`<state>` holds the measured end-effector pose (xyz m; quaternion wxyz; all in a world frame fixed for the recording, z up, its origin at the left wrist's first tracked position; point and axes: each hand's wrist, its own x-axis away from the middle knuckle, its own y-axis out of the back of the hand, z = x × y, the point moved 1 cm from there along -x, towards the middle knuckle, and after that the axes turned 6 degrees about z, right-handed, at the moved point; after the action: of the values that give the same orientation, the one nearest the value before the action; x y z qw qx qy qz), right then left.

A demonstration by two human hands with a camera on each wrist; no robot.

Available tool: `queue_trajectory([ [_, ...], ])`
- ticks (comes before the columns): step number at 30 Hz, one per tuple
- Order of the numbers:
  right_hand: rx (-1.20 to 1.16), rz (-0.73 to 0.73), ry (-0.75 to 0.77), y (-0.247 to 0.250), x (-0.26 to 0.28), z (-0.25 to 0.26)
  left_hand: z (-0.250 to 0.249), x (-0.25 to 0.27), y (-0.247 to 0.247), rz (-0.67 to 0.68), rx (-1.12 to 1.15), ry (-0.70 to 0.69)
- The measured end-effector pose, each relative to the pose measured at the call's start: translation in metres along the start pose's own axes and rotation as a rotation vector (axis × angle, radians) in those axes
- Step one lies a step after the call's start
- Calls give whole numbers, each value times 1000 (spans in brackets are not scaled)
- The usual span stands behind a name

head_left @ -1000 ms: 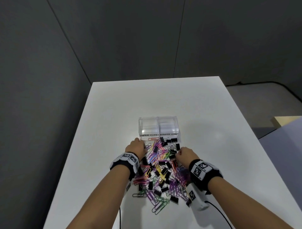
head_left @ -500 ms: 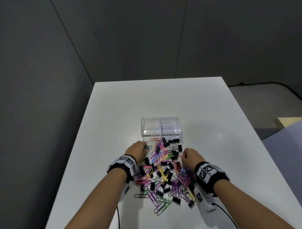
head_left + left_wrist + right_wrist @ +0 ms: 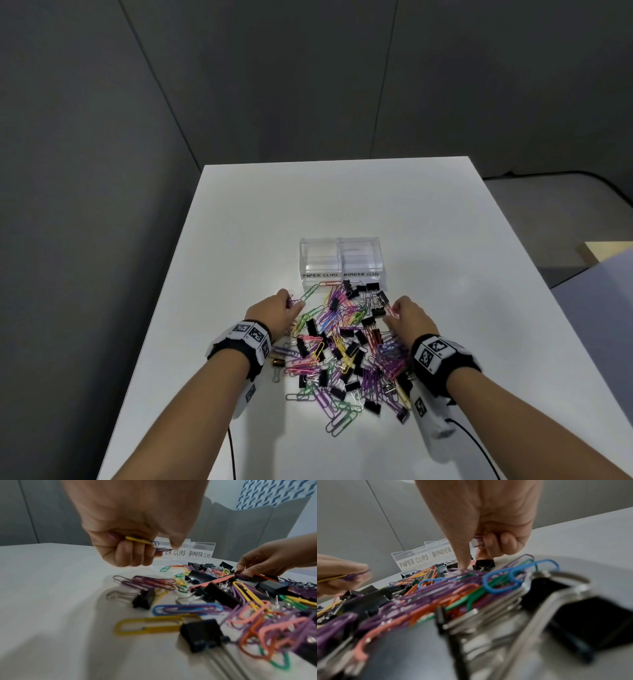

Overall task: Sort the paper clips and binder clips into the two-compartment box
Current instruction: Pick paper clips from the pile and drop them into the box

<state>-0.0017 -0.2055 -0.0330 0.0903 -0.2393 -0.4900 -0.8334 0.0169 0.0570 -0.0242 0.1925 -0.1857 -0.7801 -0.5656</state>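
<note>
white table (image 3: 239,240): tangled colourful paper clips (image 3: 342,346), black binder clips (image 3: 373,286).

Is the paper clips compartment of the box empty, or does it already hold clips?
Empty, it seems: in the head view the paper clips compartment of the box looks clear, with no coloured clips inside.

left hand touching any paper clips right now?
Touching. The left wrist view shows the left hand with fingers curled round a few coloured wire paper clips, a yellow one plainly pinched, lifted above the white table.
</note>
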Motion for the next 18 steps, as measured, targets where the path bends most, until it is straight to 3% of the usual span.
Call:
queue_trajectory([
  [11, 279, 26, 16, 4, 4, 8, 31, 15, 4, 42, 23, -89],
  [15, 241, -52, 48, 13, 13, 13, 34, 14, 11, 40, -8, -67],
  [18, 174, -27, 102, 16, 16, 33, 33, 11, 13, 85, -75, -63],
])
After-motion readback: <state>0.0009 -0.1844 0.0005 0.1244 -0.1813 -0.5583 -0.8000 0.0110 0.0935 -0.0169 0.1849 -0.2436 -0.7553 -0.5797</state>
